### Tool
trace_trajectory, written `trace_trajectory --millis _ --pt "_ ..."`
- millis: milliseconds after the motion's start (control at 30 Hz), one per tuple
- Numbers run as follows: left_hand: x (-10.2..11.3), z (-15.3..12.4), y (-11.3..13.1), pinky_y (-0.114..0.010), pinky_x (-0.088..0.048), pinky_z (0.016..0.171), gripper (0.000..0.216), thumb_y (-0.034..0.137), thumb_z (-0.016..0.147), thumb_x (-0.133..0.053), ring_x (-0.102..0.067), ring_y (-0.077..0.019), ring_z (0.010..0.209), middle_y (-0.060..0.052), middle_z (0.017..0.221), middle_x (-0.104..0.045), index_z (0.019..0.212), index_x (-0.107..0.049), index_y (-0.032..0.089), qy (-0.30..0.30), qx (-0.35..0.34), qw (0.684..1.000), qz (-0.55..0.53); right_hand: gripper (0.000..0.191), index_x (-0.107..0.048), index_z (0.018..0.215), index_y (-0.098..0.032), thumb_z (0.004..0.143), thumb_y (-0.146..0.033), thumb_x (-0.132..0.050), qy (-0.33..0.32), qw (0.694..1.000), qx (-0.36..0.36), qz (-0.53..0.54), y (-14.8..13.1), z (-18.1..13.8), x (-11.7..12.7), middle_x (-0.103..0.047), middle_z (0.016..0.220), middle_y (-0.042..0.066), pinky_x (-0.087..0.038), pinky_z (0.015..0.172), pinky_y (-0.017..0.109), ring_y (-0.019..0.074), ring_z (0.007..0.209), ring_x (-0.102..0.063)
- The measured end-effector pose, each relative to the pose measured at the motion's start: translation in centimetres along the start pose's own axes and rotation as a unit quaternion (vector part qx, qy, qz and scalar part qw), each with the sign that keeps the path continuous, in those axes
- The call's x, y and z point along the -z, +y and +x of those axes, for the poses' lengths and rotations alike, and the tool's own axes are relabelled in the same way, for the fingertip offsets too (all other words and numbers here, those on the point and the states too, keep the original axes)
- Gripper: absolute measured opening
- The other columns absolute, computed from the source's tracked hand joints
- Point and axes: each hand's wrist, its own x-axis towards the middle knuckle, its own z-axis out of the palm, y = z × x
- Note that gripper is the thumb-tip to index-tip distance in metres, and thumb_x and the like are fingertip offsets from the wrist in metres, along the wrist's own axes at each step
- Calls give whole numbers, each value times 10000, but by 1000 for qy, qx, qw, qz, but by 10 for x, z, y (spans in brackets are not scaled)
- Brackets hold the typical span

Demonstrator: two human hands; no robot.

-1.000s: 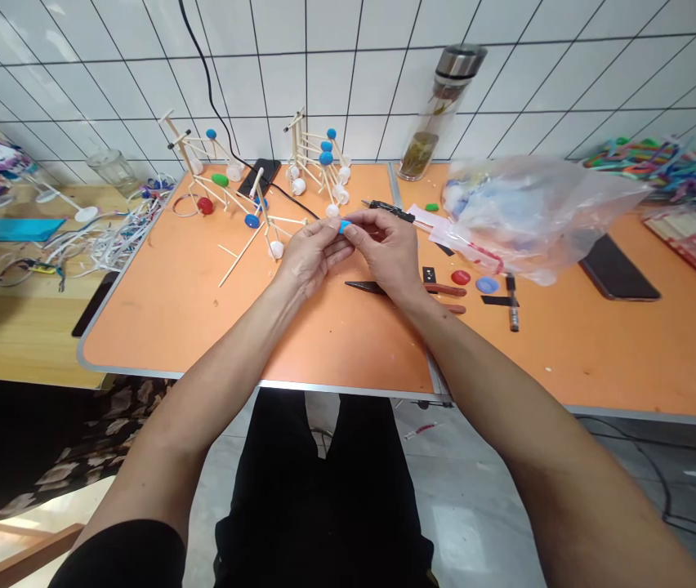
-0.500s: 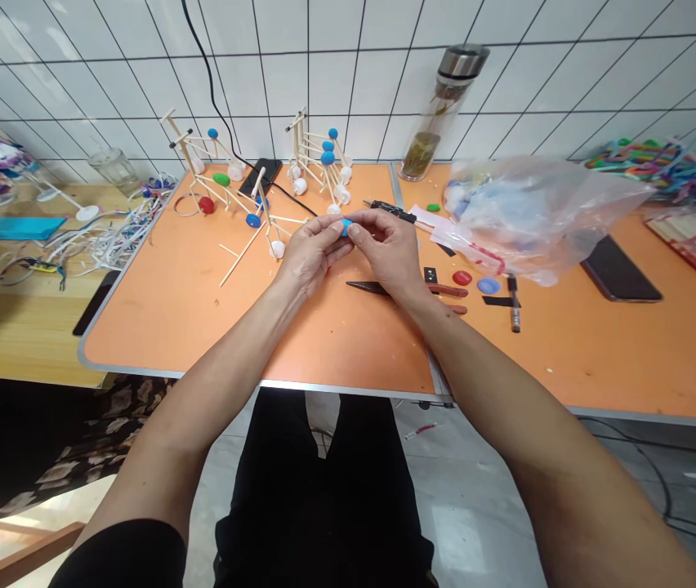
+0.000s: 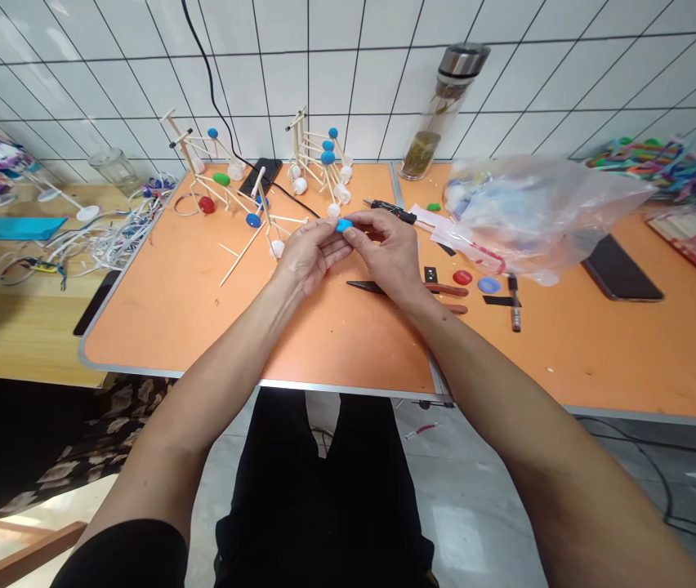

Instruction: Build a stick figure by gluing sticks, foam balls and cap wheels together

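Note:
Both hands meet over the middle of the orange table (image 3: 213, 327). My left hand (image 3: 310, 251) and my right hand (image 3: 388, 249) pinch a small blue cap (image 3: 343, 225) between their fingertips, fingers curled. Just behind the hands stand stick-and-cap models (image 3: 317, 167) of thin wooden sticks with blue, white, red and green caps. A dark-bladed knife with a red handle (image 3: 439, 289) lies on the table right under my right wrist.
A clear plastic bag (image 3: 532, 214) of caps lies to the right, with loose red (image 3: 461, 277) and blue (image 3: 488, 285) caps and a marker (image 3: 513, 304) near it. A phone (image 3: 621, 269), a glass bottle (image 3: 443, 110) and a charging cable (image 3: 213, 90) are also there. White strips (image 3: 109, 237) clutter the left table.
The hands have barely shifted; the blue cap is turned slightly between the fingertips and shows a bit more.

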Motion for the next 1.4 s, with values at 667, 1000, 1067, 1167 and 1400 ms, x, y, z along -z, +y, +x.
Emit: trace_trajectory --millis 667,1000,1067,1167,1400 --pt "-2 -3 0 -366 -643 1217 166 286 1074 -842 -905 -183 1077 -61 988 -912 959 -775 188 -15 18 1000 3 332 -885 1195 -279 1050 -571 -824 -4 999 1 -40 -3 1 2 -890 1158 60 -689 969 447 265 1057 -817" --pt "-6 -6 0 -413 -628 1261 192 356 1105 -808 -898 -258 1226 -137 1095 -930 1077 -839 168 -24 89 996 6 218 -864 1152 -277 1037 -448 -793 -4 998 7 -69 -6 -1 3 -885 1116 47 -672 978 459 265 1015 -803" --pt "-7 -7 1 -406 -621 1268 176 320 1119 -780 -893 -256 1246 -135 1094 -931 1050 -841 169 -23 86 996 4 193 -865 1141 -283 1035 -423 -786 -7 997 10 -74 -5 -1 3 -890 1116 44 -671 968 456 265 1009 -804" --pt "-7 -7 1 -403 -634 1246 212 368 1104 -818 -900 -258 1209 -129 1075 -930 1020 -842 175 -20 92 996 7 139 -864 1094 -281 1032 -364 -771 -7 997 21 -71 -5 -1 4 -895 1103 41 -663 964 453 267 1017 -817" --pt "-5 -7 4 -357 -647 1202 199 243 1121 -764 -909 -195 1001 -102 945 -913 959 -843 158 -29 86 996 7 205 -876 1136 -270 971 -312 -761 -13 997 20 -68 -3 -1 0 -909 1157 53 -661 987 467 283 1051 -832"
